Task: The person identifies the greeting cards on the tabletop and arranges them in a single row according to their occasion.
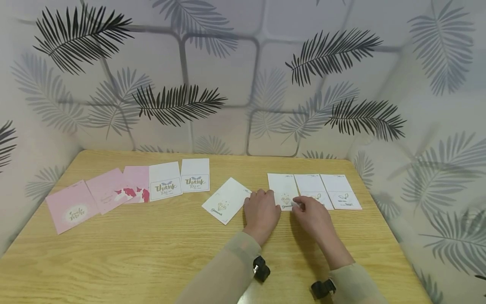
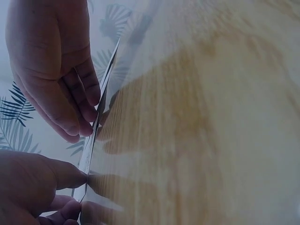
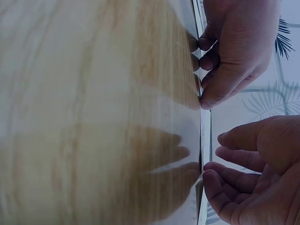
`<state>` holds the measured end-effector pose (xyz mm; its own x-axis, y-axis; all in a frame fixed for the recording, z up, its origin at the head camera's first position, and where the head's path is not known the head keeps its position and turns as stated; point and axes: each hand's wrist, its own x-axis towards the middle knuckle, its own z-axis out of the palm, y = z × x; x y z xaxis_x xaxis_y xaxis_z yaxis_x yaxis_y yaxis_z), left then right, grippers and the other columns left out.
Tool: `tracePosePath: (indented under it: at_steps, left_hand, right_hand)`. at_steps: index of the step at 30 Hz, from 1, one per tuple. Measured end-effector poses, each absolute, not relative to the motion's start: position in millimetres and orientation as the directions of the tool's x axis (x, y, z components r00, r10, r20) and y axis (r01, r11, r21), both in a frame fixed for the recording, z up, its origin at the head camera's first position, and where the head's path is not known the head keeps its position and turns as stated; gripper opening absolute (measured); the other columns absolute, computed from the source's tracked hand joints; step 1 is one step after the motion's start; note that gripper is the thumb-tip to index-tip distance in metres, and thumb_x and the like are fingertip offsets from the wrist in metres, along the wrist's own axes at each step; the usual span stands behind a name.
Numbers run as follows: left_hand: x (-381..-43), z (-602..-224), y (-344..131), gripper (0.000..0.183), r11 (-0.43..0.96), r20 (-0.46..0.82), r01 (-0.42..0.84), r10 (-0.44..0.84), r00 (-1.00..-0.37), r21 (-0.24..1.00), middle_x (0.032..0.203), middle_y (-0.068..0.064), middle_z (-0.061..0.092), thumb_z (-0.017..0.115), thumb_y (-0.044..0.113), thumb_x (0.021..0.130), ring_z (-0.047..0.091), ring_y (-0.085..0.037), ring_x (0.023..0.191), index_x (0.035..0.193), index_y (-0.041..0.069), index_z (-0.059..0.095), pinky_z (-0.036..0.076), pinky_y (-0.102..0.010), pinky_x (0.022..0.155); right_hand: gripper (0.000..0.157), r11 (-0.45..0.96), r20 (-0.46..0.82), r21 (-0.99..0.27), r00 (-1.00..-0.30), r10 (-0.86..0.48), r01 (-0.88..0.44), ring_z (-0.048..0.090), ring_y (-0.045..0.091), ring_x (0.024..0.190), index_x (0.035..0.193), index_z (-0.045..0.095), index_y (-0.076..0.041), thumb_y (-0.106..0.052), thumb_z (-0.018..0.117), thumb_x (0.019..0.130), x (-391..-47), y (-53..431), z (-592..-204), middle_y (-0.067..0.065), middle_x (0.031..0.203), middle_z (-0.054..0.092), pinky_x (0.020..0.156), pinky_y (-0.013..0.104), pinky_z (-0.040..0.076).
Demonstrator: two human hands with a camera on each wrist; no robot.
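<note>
My left hand [image 1: 262, 213] is at the left side of a white card with a gold diamond print [image 1: 282, 188]. In the right wrist view this hand's fingertips press at the card's level, fingers bent. My right hand [image 1: 313, 215] is by the same card's lower right corner, its fingers loosely bent and the tips down at the card in the left wrist view. It partly covers a white card with a small leaf print [image 1: 309, 183]. A tilted white diamond card [image 1: 228, 200] lies just left of my left hand, which overlaps its right corner.
Another white leaf-print card [image 1: 339, 190] ends the row on the right. Two white "Thank You" cards [image 1: 195, 169] lie left of the middle, beside several overlapping pink cards [image 1: 72, 198]. A leaf-patterned backdrop [image 1: 220, 71] stands behind the wooden table [image 1: 152, 261].
</note>
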<state>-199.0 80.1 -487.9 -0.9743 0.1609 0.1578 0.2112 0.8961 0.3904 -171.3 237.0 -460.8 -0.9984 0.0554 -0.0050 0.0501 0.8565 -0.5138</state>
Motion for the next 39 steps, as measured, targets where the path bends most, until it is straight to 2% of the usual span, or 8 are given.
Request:
tracePosePath:
  at_steps: [8, 17, 25, 33, 39]
  left_hand:
    - [-199, -485, 77, 0.033, 0.899, 0.153, 0.199, 0.15, -0.977, 0.391, 0.111, -0.006, 0.075, 0.079, 0.038, 0.103, 0.069, -0.03, 0.103, 0.125, 0.012, 0.077, 0.055, -0.048, 0.09]
    - [-196, -472, 58, 0.042, 0.881, 0.2, 0.208, 0.133, -0.971, 0.425, 0.124, -0.008, 0.076, 0.078, 0.036, 0.104, 0.069, -0.03, 0.109, 0.137, 0.01, 0.074, 0.054, -0.048, 0.091]
    - [-189, -465, 26, 0.046, 0.85, 0.22, 0.186, 0.086, -0.972, 0.492, 0.129, -0.014, 0.073, 0.079, 0.031, 0.103, 0.068, -0.035, 0.111, 0.142, 0.007, 0.071, 0.054, -0.051, 0.092]
    - [-180, -460, -14, 0.049, 0.844, 0.255, 0.159, 0.027, -0.967, 0.513, 0.13, -0.02, 0.072, 0.08, 0.029, 0.102, 0.07, -0.042, 0.114, 0.142, 0.004, 0.07, 0.056, -0.058, 0.092]
    - [-176, -463, -45, 0.051, 0.84, 0.254, 0.128, -0.012, -0.967, 0.527, 0.131, -0.022, 0.071, 0.081, 0.027, 0.101, 0.07, -0.043, 0.117, 0.144, 0.002, 0.069, 0.055, -0.061, 0.095]
  right_hand:
    - [0.034, 0.847, 0.004, -0.53, -0.998, 0.06, 0.049, 0.07, 0.042, 0.116, 0.134, 0.074, 0.004, -0.011, 0.068, 0.104, -171, 235, -460, 0.025, 0.125, 0.074, 0.098, 0.059, 0.055]
    - [0.042, 0.799, 0.012, -0.599, -0.997, 0.075, 0.052, 0.068, 0.042, 0.122, 0.146, 0.067, 0.002, -0.016, 0.066, 0.108, -162, 227, -454, 0.025, 0.136, 0.069, 0.1, 0.06, 0.055]
    - [0.051, 0.711, 0.019, -0.703, -0.999, 0.049, 0.021, 0.071, 0.04, 0.123, 0.156, 0.058, 0.001, -0.018, 0.067, 0.109, -155, 210, -448, 0.02, 0.146, 0.068, 0.104, 0.057, 0.056]
    - [0.053, 0.614, -0.025, -0.788, -0.999, 0.022, 0.033, 0.071, 0.037, 0.127, 0.158, 0.057, -0.001, -0.017, 0.068, 0.108, -149, 190, -449, 0.018, 0.147, 0.069, 0.11, 0.055, 0.054]
    - [0.052, 0.53, -0.046, -0.847, -0.999, -0.012, 0.032, 0.068, 0.037, 0.132, 0.157, 0.058, -0.001, -0.017, 0.069, 0.109, -143, 175, -449, 0.019, 0.15, 0.066, 0.109, 0.054, 0.055]
